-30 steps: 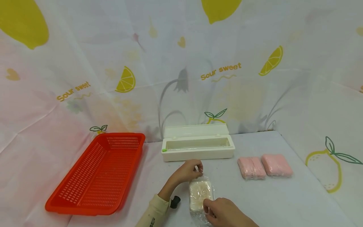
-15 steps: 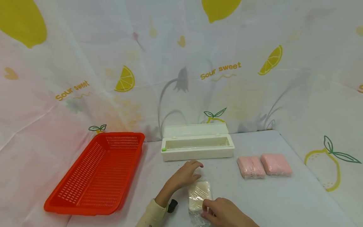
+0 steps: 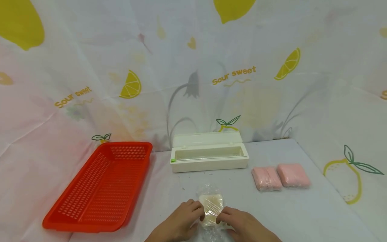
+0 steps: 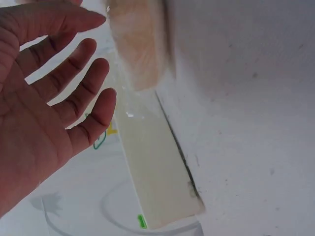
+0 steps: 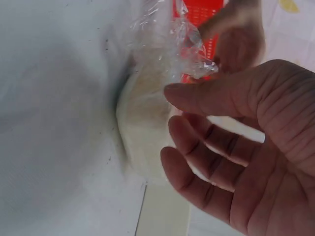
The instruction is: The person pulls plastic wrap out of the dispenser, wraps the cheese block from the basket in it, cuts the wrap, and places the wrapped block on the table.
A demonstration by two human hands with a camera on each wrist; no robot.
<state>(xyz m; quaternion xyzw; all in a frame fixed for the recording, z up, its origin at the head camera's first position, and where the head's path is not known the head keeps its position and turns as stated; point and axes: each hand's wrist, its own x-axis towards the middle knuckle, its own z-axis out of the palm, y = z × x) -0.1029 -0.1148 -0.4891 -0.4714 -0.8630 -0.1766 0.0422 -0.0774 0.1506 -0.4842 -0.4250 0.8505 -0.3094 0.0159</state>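
A cream-coloured block wrapped in clear plastic film [image 3: 211, 204] lies on the white table in front of the person, with loose film sticking out at its far and near ends. At its left edge is the left hand [image 3: 184, 218], its fingers loosely bent and apart in the left wrist view. The right hand [image 3: 242, 223] is at the block's right edge. In the right wrist view its thumb [image 5: 189, 96] and bent fingers lie right at the wrapped side, not closed round it. Crumpled film [image 5: 165, 29] rises at the block's near end.
A white cling film dispenser [image 3: 209, 164] with a raised lid and a green slider stands behind the block. A red plastic basket [image 3: 139, 188] is on the left. Two pink wrapped blocks [image 3: 266, 178] lie on the right. A lemon-print cloth [image 3: 257, 101] hangs behind the table.
The left hand has come back from the block's far end to its left edge, and the film at the far end now lies loose. The right hand has stayed at the right edge.
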